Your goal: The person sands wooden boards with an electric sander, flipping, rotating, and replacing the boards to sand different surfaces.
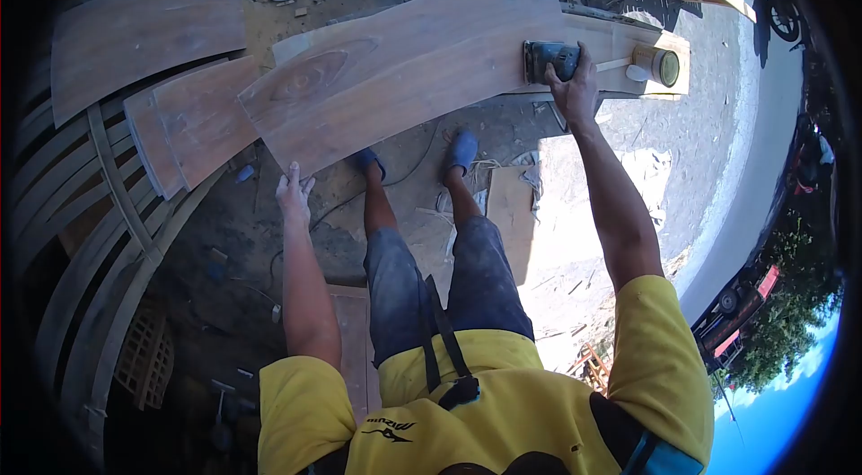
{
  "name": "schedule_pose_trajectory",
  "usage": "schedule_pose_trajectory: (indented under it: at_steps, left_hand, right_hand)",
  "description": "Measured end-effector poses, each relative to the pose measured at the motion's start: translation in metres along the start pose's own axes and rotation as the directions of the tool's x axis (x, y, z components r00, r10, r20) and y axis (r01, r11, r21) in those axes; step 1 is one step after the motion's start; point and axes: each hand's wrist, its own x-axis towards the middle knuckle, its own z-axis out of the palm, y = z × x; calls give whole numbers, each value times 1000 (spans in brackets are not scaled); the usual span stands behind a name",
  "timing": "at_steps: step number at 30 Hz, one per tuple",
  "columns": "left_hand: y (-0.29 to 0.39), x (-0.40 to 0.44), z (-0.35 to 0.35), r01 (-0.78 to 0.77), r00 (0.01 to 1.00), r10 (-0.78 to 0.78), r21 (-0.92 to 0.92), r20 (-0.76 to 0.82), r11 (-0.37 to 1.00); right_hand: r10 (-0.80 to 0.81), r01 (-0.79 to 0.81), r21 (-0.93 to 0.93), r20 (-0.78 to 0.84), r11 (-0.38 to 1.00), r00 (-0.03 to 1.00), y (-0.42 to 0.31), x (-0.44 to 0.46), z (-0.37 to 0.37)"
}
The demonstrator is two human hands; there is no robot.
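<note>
The right hand (575,91) is grasping the sander (543,60) and covers part of it, on the right end of the long wooden panel (404,62). The left hand (294,194) touches the panel's near left corner; I cannot tell if its fingers are closed. The panel hides most of the bench (678,62) under it. To the panel's right stands a container (666,67); to its left lie stacked boards (193,116), close to its edge. Below the panel's near edge, the ground (422,197) is open around the feet.
</note>
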Motion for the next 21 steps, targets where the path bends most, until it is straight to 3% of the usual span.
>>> schedule_pose_trajectory:
  at_steps: [3,8,11,13,14,16,18,20,21]
  left_hand:
    - [5,-5,0,-1,1000,1,-16,14,1000]
    - [3,-4,6,14,1000,-13,-96,17,995]
    - [9,-8,6,33,998,-30,-61,47,998]
    - [10,-8,8,62,998,-61,-117,15,991]
    - [12,-6,8,86,996,-91,-174,-20,981]
    - [7,-3,1,122,992,-122,-269,13,956]
    - [4,0,-10,141,990,-140,-378,29,915]
    - [-1,-2,-8,96,991,-65,-285,114,954]
    - [0,-9,-5,33,989,-2,-208,148,978]
  right_hand:
    - [-75,73,74,25,995,997,-42,-43,22]
    - [-88,48,179,223,983,971,-142,-127,53]
    - [-179,79,273,361,959,915,-203,-175,75]
    - [-298,163,305,478,938,826,-239,-198,87]
    - [-302,166,307,474,937,827,-254,-200,97]
    - [-443,315,316,550,895,708,-280,-208,109]
    - [-464,342,315,555,885,690,-292,-194,114]
    - [-417,300,292,568,908,710,-306,-161,106]
    - [-369,252,284,519,925,771,-307,-145,114]
